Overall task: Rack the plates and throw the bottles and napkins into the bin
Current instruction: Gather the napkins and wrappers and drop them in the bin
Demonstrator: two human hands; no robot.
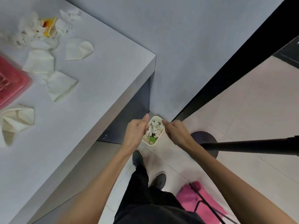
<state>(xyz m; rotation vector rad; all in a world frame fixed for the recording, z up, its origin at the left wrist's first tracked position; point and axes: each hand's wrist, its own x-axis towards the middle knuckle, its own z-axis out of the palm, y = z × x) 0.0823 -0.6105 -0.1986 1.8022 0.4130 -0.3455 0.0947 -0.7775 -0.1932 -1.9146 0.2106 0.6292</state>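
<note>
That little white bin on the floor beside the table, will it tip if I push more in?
Probably light: the bin looks small and holds mostly crumpled napkins. It seems nearly full, so pressing may just spring back. A sideways knock could likely shift or tip it.

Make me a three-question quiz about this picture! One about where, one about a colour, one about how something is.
1. Where does the bin stand? A on the table B on the floor C on a chair
2. What colour is the rack? A blue B red C green
3. The bin is: A empty B tipped over C holding crumpled napkins
Answers: B, it stands on floor tiles beside the table corner; B, the rack on the table is red; C, white napkins show inside.
</note>
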